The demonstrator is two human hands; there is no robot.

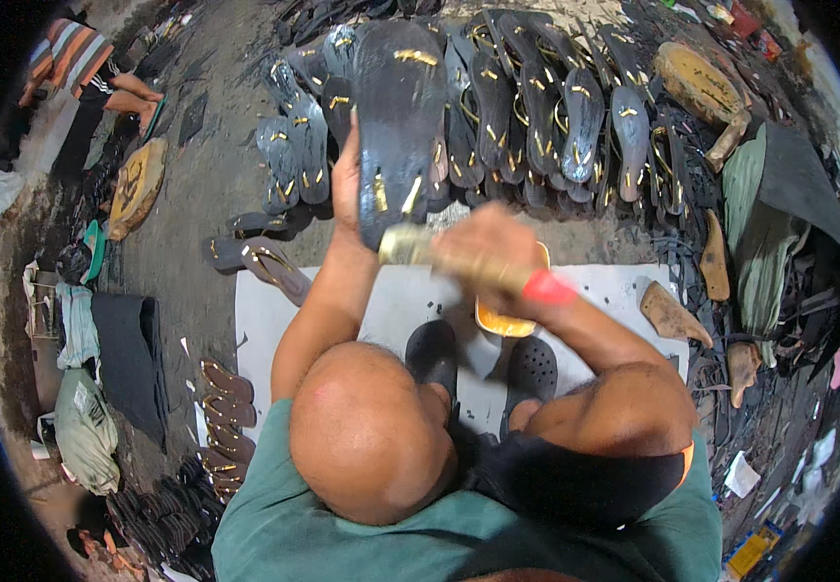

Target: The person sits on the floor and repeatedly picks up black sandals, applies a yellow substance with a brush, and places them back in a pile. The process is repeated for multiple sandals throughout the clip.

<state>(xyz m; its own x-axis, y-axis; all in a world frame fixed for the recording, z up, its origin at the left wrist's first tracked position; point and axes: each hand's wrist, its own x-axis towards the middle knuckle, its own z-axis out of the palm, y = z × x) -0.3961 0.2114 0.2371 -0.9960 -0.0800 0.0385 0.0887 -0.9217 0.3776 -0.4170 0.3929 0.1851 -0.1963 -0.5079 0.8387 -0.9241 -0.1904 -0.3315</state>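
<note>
My left hand (347, 184) grips a black sandal sole (393, 121) by its left edge, held up in front of me. Short gold strap ends show on the sole's face, and much of it shines as if wet. In my right hand (488, 238), blurred by motion, is a brush (405, 245) with a pale head and a red-tipped handle. The brush head is at the sole's near end; whether it touches, I cannot tell. Below the right hand stands an orange container (505, 323), partly hidden by the hand and brush.
Rows of black soles with gold strap ends (536, 107) lie beyond. A white sheet (328, 310) spreads under my shoes (433, 354). Wooden foot forms (672, 312) lie at right, dark sandals (274, 267) at left. Another person's leg (134, 97) shows far left.
</note>
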